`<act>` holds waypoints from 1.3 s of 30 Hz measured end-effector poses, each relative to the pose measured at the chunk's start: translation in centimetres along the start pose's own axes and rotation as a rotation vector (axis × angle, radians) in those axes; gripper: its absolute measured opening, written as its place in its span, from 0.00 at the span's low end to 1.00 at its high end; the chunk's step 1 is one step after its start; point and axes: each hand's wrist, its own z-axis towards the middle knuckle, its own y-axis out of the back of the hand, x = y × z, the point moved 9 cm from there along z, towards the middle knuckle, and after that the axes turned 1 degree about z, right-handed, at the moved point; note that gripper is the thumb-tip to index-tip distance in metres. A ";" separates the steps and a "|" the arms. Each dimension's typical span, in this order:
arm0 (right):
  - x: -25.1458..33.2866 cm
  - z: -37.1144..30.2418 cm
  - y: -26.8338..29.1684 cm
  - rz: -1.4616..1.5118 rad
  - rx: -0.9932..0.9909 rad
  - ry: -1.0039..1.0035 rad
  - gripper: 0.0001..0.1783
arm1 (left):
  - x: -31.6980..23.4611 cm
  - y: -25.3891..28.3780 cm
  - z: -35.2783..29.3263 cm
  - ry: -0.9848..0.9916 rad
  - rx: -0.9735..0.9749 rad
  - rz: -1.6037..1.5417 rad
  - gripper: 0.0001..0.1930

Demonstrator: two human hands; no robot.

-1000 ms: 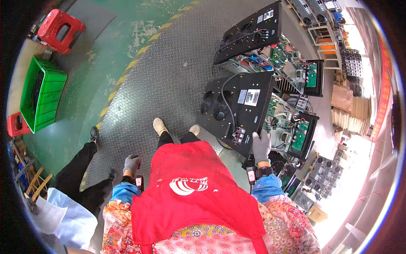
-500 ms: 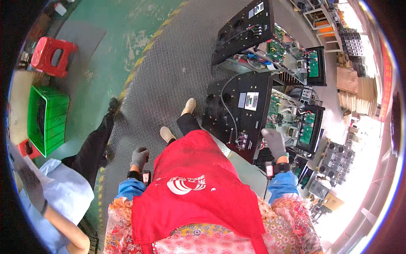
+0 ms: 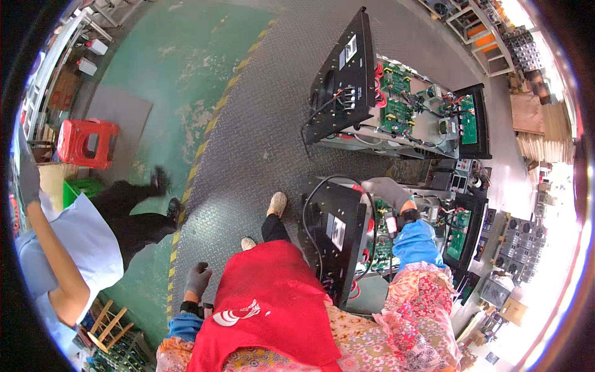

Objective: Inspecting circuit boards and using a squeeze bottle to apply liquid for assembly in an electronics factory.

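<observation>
My right hand [image 3: 385, 190], in a grey glove, reaches over the nearer electronics cabinet, its fingers stretched out beside the top edge of a black panel [image 3: 331, 230]. A black cable [image 3: 317, 197] loops over that panel and passes by the fingertips; I cannot tell whether they touch it. Inside the cabinet, green circuit boards [image 3: 383, 245] and red ring-like parts show, partly behind my forearm. My left hand [image 3: 198, 279], gloved the same way, hangs low beside the red apron [image 3: 266, 291], its fingers curled and nothing visible in them.
A second open cabinet [image 3: 409, 105] with a black panel stands farther off. On the left a co-worker in light blue [image 3: 80, 242] walks past, near a red stool [image 3: 88, 144] and a green crate [image 3: 79, 190]. Yellow-striped tape [image 3: 207, 133] edges the ridged grey floor. Stacked boards [image 3: 545, 127] stand at right.
The view has shifted, and both cabinets sit differently in it. My right hand has moved from above the circuit boards to the panel's top edge. The co-worker's legs have swung into another stride.
</observation>
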 end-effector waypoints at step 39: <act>4.4 4.3 -7.7 -0.639 0.868 0.369 0.21 | -13.6 1.1 -0.7 -0.113 -0.003 0.266 0.19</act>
